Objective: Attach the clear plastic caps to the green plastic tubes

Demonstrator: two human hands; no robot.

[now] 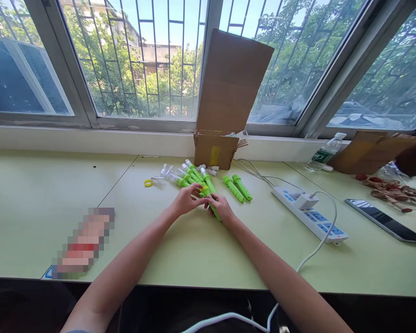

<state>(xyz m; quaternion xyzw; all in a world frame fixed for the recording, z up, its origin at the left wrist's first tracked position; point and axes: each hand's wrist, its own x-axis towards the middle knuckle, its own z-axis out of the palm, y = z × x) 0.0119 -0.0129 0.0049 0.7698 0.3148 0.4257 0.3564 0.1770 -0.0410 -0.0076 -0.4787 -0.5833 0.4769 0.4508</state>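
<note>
Both hands meet over the pale green table (55,194), just below a cluster of green plastic tubes with clear caps (190,175). My left hand (187,199) has its fingers curled in a pinch on one green tube (213,209). My right hand (220,206) is closed round the same tube, which sticks out below its palm. Two more green tubes (237,188) lie side by side to the right of the hands. A yellow ring (148,183) and several clear caps (164,172) lie to the left of the cluster.
A small open cardboard box (215,148) stands against the windowsill behind the tubes. A white power strip (310,213) with a plugged charger and cable lies right, then a dark phone (386,221), a water bottle (324,157), more cardboard and reddish-brown items (391,189).
</note>
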